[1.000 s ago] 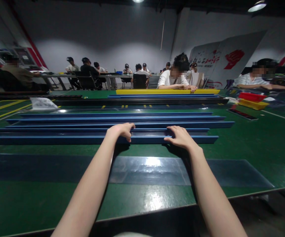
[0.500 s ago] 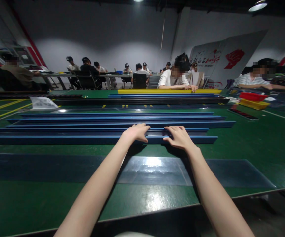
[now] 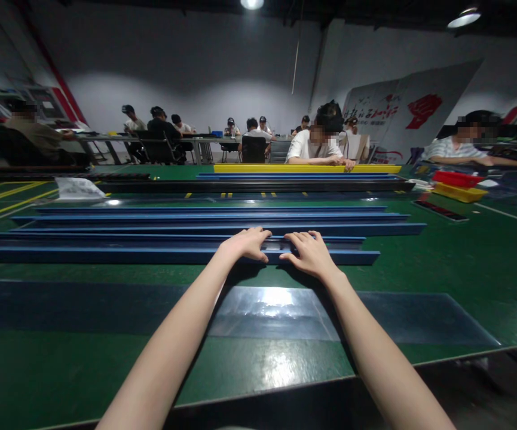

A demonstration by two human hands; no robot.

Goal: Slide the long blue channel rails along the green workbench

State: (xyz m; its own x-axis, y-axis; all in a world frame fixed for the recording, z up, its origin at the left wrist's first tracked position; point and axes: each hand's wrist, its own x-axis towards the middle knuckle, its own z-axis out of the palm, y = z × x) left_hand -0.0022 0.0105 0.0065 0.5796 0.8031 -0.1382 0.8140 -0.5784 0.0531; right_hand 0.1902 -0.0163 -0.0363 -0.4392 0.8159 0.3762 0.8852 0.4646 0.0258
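A long blue U-shaped channel lies across the green table, its open side up. My left hand spans it, thumb on the near wall and fingers over the far wall. A short way to the right, my right hand grips the same channel in a like manner, near its right end. Between the two hands the inside of the channel shows a bright reflection. The undersides of both palms are hidden.
More blue channels lie parallel just beyond. A clear plastic strip lies nearer me. Farther off are a black strip, a yellow channel, a phone and red and yellow trays. Several people sit beyond.
The channel has slid left, its right end now nearer the middle. My right hand has moved left with it, closer to my left hand, which has stayed about in place.
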